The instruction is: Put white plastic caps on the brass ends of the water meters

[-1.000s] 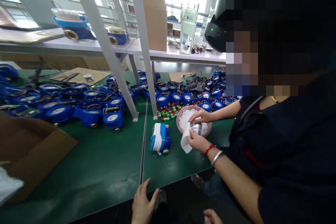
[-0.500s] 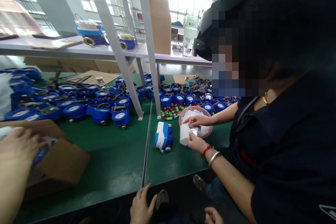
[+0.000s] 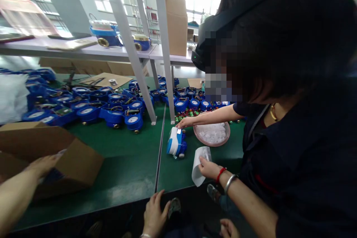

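My left hand (image 3: 155,212) is at the table's front edge, fingers spread, holding nothing. Low in the view, my right hand (image 3: 229,228) shows only in part, its fingers curled and no object visible in them. On the table beyond lies a blue-and-white water meter (image 3: 175,141), apart from both my hands. A co-worker on the right presses a small white label (image 3: 179,131) onto it with one hand (image 3: 185,122). That person's other hand (image 3: 208,168) holds a curled white label sheet (image 3: 198,167).
Another person's arm (image 3: 19,197) reaches into an open cardboard box (image 3: 80,163) at left. A pink basin (image 3: 213,143) holds white plastic pieces. Several blue meters (image 3: 134,121) line the back of the green table (image 3: 125,171). Metal shelf posts (image 3: 164,44) rise mid-table.
The co-worker's one hand has moved from the sheet to the meter, where a white label now shows. The sheet is lower. The other person's hand has gone deeper into the box.
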`<state>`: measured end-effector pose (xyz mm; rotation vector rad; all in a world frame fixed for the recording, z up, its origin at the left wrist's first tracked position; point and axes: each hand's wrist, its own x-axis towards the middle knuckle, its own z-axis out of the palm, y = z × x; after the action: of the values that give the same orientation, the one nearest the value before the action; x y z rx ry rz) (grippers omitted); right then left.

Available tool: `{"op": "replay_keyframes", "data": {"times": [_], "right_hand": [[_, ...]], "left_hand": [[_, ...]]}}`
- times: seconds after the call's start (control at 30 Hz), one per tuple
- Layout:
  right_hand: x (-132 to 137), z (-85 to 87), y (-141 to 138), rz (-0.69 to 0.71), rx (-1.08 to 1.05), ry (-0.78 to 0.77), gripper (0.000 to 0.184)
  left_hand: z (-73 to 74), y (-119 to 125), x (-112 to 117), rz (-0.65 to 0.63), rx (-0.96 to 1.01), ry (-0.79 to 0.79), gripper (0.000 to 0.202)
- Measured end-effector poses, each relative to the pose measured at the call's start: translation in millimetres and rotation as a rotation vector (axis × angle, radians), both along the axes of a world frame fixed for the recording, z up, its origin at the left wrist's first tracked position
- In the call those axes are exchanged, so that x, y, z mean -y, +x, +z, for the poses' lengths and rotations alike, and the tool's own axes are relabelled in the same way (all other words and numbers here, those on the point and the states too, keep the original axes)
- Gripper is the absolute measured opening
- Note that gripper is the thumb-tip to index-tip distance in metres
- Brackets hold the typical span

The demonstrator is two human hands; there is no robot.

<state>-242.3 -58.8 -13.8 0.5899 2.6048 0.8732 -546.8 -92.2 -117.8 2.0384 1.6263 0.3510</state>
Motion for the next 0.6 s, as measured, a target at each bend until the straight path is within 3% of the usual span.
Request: {"op": "replay_keyframes", "data": {"times": [0.2, 0.4, 0.6], "right_hand": [[5, 0.6, -8, 0.070, 0.265, 0.026, 0.016], [3, 7.4, -12, 0.092, 0.344, 0.036, 0.021], [-1, 13.2, -12, 0.088, 0.345, 0.040, 0.027]], "left_hand": [[3.8, 2, 6, 0.017, 0.016, -0.034, 0.047], [11.1, 4, 12, 0.037, 0.023, -0.053, 0.048], [9.5, 6, 16, 0.043, 0.027, -0.034, 0.048]]}}
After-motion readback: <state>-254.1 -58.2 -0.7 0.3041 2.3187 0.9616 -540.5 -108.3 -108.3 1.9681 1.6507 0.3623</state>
